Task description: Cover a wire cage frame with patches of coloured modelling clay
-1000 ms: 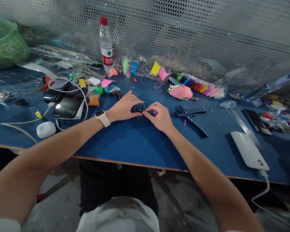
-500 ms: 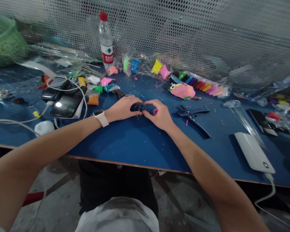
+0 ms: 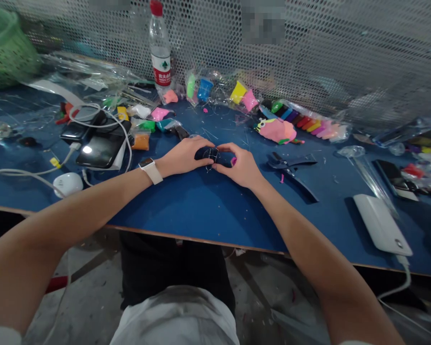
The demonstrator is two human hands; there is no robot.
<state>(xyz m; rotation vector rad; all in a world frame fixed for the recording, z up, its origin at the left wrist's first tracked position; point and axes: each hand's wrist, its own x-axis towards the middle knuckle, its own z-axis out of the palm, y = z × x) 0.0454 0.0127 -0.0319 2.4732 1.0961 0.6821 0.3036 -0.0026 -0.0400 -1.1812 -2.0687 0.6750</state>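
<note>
Between my two hands, over the blue tabletop, is a small rounded frame of thin wire [image 3: 211,154]. My left hand [image 3: 187,155], with a watch at its wrist, pinches the frame's left side with thumb and fingers. From the other side, my right hand [image 3: 239,165] closes its thumb and fingertips on the right edge. A bit of magenta clay [image 3: 233,161] shows by the curled fingers of my right hand; whether it is held or lies behind them I cannot tell. Dark-handled pliers [image 3: 290,172] lie to the right, beside a thin pink scrap [image 3: 282,178].
A pink clay fish [image 3: 276,130] lies behind the pliers, near a pack of coloured clay sticks [image 3: 309,122]. Bagged clay, a water bottle [image 3: 161,52] and a black phone [image 3: 102,148] with white cables stand or lie back and left. A white power bank [image 3: 380,225] lies right.
The whole view has shifted slightly, with the table's things a little higher. Both hands stay at the wire frame, their fingers only slightly changed.
</note>
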